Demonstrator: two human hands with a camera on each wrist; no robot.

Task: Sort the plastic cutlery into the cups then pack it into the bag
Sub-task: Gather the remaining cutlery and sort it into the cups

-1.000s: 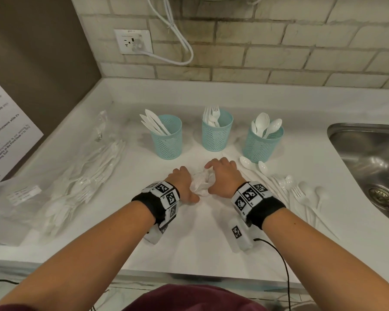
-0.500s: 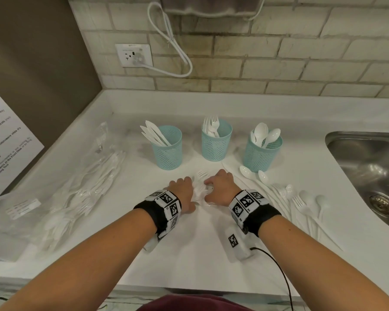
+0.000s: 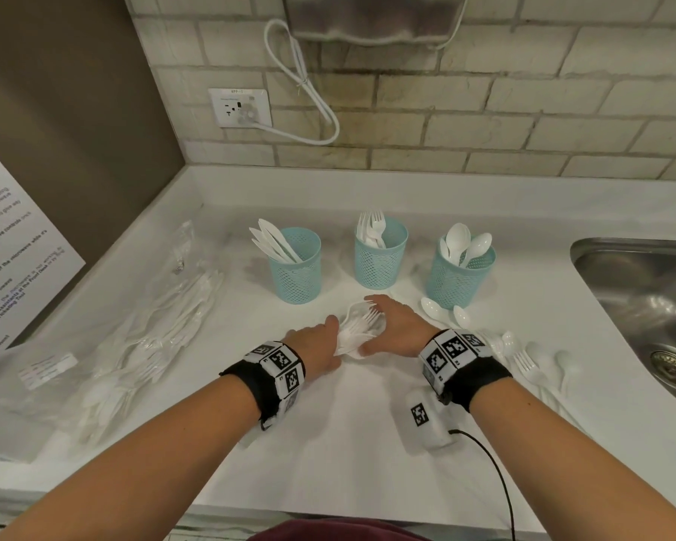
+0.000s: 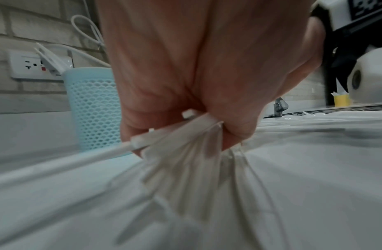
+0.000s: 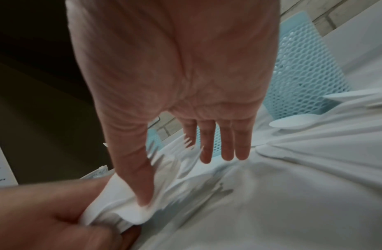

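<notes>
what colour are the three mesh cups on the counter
Light blue mesh cups, clearest in the head view.

The head view looks forward and down from above onto the white surface, taking in both forearms, three blue cups along the brick wall and the sink at right. The left wrist view sits low and very close behind the left hand, facing the wall, while the right wrist view looks down along the right hand, somewhat blurred. All three share the bundle of forks between the hands.
</notes>
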